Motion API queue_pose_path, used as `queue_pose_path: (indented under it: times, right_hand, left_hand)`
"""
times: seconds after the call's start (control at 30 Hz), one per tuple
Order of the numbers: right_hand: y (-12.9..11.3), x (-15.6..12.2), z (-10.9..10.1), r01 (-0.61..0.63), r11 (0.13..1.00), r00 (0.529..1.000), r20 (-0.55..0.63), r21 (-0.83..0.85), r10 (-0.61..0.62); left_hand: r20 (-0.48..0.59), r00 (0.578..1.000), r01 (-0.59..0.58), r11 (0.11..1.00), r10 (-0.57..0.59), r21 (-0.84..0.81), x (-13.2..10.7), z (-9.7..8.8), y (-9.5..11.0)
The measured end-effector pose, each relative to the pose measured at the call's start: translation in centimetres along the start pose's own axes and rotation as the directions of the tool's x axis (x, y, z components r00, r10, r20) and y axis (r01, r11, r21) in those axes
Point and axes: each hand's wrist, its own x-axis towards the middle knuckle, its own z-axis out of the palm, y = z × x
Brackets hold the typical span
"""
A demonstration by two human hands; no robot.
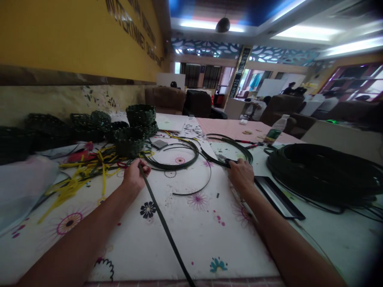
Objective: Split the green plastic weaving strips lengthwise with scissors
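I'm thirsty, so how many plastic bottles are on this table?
1: a clear bottle with a green label, beyond the right hand, next to the big coil of dark strip. Others could be hidden behind the coil.

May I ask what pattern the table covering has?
The covering is white with scattered multicoloured flowers, best in the head view.

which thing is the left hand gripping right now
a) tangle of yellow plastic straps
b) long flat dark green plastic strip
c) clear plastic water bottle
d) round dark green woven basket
b: the left hand closes on the top of the long flat dark green plastic strip, which runs down across the white floral tablecloth.
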Motion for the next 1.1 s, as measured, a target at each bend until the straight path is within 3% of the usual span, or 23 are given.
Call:
queue_pose_path:
  times: [0.07, 0.13, 0.2, 0.33, 0.47, 0.63, 0.77, 0.87, 0.97, 1.1]
  right_hand:
    - [-0.5, 0.0, 0.0, 0.197, 0.980, 0.977, -0.087, 0.008, -0.196]
    - [-1.0, 0.0, 0.4, 0.423, 0.904, 0.905, -0.077, 0.062, -0.418]
    - [-1.3, 0.1, 0.8, 0.557, 0.818, 0.829, -0.038, 0.146, -0.558]
    - [-0.9, 0.3, 0.6, 0.630, 0.724, 0.755, -0.003, 0.281, -0.656]
    - [-0.4, -0.2, -2.1, 0.647, 0.600, 0.673, 0.018, 0.471, -0.740]
    - [-3.0, -2.8, -5.5, 0.545, 0.524, 0.689, 0.006, 0.654, -0.724]
    - [-7.5, -6.1, -5.3, 0.542, 0.513, 0.775, -0.159, 0.665, -0.612]
    - [-10.4, -8.2, -4.4, 0.513, 0.529, 0.819, -0.201, 0.676, -0.538]
    - [-11.8, -9.2, -4.1, 0.478, 0.498, 0.819, -0.163, 0.724, -0.550]
    - [-12.1, -9.9, -4.7, 0.427, 0.406, 0.770, -0.090, 0.808, -0.632]
  left_hand:
    - [-0.009, 1.000, -0.001, 1.000, 0.001, 0.004, 0.1, 0.0, 0.0]
    - [-0.025, 1.000, -0.005, 1.000, 0.005, 0.007, 0.2, -0.1, 0.0]
    - [-0.054, 0.998, -0.013, 1.000, 0.014, 0.013, 0.3, -0.1, 0.1]
    - [-0.072, 0.997, -0.017, 0.999, 0.019, 0.029, 0.8, -0.2, 0.1]
    - [-0.062, 0.998, -0.018, 1.000, 0.020, 0.024, 1.3, -0.5, -0.1]
    - [-0.086, 0.995, -0.042, 0.999, 0.044, 0.022, 1.6, -0.7, -0.2]
    - [-0.091, 0.994, -0.057, 0.998, 0.059, 0.029, 1.6, -0.8, -0.7]
    - [-0.050, 0.999, -0.009, 0.999, 0.011, 0.049, 0.9, -0.7, -1.7]
    - [0.011, 1.000, 0.020, 0.999, -0.020, 0.047, -0.7, -0.3, -2.6]
    - [0.066, 0.996, 0.059, 0.997, -0.063, 0.051, -2.8, 0.5, -2.6]
